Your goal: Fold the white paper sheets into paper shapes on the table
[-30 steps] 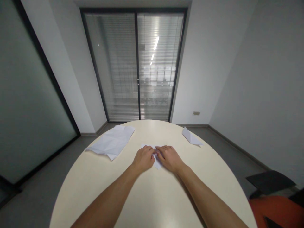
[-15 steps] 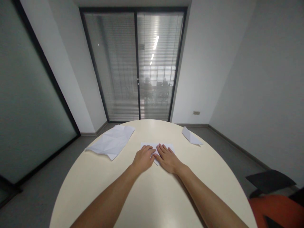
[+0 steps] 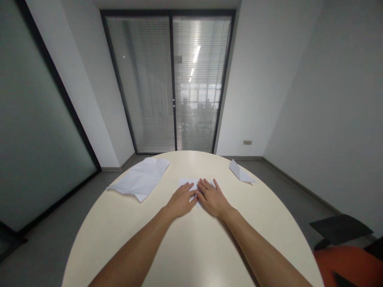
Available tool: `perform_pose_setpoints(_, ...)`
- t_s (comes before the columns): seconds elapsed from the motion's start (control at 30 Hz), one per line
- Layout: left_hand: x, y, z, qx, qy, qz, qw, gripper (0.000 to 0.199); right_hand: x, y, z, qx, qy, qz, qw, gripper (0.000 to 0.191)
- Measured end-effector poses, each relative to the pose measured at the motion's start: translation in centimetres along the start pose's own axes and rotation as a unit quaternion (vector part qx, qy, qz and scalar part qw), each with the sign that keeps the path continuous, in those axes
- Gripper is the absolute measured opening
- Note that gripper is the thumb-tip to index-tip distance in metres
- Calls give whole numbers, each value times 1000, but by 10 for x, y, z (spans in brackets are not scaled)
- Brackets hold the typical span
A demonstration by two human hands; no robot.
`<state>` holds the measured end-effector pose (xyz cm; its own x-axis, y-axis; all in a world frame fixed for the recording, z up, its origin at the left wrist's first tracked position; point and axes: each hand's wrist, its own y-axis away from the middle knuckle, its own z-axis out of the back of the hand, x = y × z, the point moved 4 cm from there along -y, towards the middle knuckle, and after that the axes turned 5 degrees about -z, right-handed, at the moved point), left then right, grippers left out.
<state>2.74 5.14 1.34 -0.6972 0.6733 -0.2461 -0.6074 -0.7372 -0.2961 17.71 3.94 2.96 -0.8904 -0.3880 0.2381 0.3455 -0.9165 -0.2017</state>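
Left hand (image 3: 180, 201) and right hand (image 3: 212, 200), fingers apart, press white paper (image 3: 183, 181) on table (image 3: 191, 247); right fingertips now near paper's far edge

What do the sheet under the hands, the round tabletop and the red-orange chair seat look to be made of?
Central sheet: paper, matte white, going by its thin, flat edge.
Round tabletop: probably laminate, smooth cream with a soft sheen.
Chair seat: perhaps fabric, given its dull surface; no weave shows, so plastic is possible.
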Motion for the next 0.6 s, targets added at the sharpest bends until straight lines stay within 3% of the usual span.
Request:
perform_pose_setpoints(0.17,-2,-1,-1,19,5,3,1000,44,1,0,-12,58,-83,29,994,67)
perform_pose_setpoints(0.33,-3,0,0,15,-16,28,999,45,-12,-1,-16,76,-62,-24,995,72)
perform_pose_setpoints(0.6,-2,2,2,12,-28,50,998,48,-23,-3,-11,70,-29,-41,996,71)
